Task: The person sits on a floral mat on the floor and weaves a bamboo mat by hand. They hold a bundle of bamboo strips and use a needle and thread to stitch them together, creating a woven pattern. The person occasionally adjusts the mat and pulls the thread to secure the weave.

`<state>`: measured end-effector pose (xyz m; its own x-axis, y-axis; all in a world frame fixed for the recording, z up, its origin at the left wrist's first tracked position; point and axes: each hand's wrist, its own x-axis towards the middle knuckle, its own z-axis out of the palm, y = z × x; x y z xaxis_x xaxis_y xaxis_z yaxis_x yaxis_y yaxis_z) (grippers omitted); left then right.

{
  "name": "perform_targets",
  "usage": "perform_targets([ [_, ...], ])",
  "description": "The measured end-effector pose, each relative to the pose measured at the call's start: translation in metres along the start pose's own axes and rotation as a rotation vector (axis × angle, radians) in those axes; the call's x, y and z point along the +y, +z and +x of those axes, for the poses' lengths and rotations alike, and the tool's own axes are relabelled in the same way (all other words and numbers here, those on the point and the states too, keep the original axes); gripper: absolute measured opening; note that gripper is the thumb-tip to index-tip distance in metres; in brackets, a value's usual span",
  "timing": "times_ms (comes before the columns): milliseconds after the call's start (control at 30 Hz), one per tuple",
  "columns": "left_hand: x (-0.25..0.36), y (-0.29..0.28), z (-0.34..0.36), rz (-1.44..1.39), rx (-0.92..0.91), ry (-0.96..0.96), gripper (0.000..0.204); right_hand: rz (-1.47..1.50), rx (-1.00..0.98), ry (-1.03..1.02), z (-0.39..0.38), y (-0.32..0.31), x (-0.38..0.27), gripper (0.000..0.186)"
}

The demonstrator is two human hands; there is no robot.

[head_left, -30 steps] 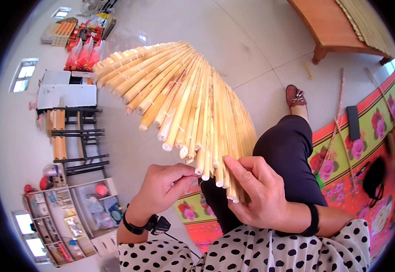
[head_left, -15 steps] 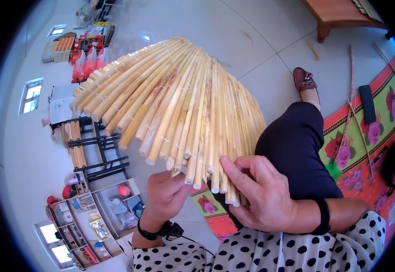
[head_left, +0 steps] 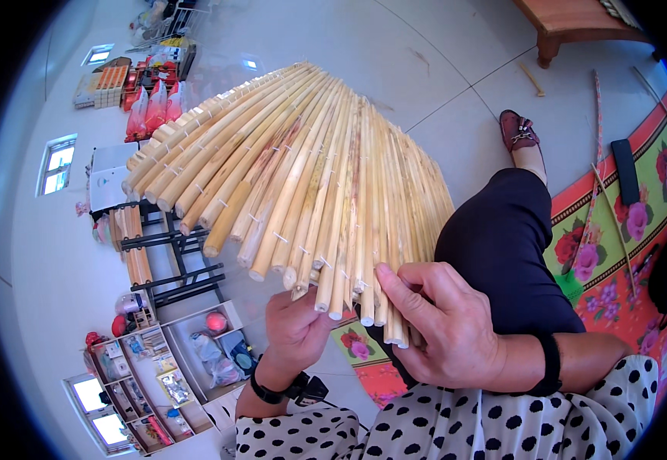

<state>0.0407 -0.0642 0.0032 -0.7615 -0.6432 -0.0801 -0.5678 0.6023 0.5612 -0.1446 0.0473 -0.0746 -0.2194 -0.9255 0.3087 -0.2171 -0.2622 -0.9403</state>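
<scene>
A fanned mat of pale wooden sticks (head_left: 295, 176), bound with thin white stitching, spreads out in front of me, its lower ends uneven. My right hand (head_left: 440, 322) grips the bottom ends at the right side, thumb on top and fingers curled beneath. My left hand (head_left: 293, 326) is closed in a pinch just under the lower edge, left of my right hand. Its fingertips are partly hidden by the sticks, so what they hold cannot be made out. My dark-trousered leg (head_left: 494, 245) lies to the right of the mat.
A floral cloth (head_left: 578, 253) with loose rods (head_left: 613, 215), a dark bar (head_left: 624, 170) and a black object (head_left: 664, 284) lies at the right. A wooden table (head_left: 578, 19) stands at top right. Shelves (head_left: 126, 383), black frames (head_left: 172, 261) and red bags (head_left: 157, 111) line the left, beyond tiled floor (head_left: 433, 61).
Compared with a second ago, the view has shifted, and the mat appears spread wider toward the upper left. My left hand sits further under the stick ends. My right hand keeps its grip.
</scene>
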Motion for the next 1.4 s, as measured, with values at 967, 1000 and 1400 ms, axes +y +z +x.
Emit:
perform_targets([
  [967, 0.025, -0.005, 0.011, 0.155, -0.035, -0.032, 0.018, 0.009, -0.038, -0.005, -0.005, -0.007, 0.001, 0.080],
  [1000, 0.025, -0.005, 0.009, 0.147, -0.043, -0.068, 0.018, 0.012, -0.035, -0.003, -0.006, -0.007, 0.001, 0.080],
  [1400, 0.028, 0.006, 0.021, 0.299, 0.038, 0.157, 0.015, -0.017, -0.022, -0.029, -0.006, -0.006, 0.003, 0.083],
])
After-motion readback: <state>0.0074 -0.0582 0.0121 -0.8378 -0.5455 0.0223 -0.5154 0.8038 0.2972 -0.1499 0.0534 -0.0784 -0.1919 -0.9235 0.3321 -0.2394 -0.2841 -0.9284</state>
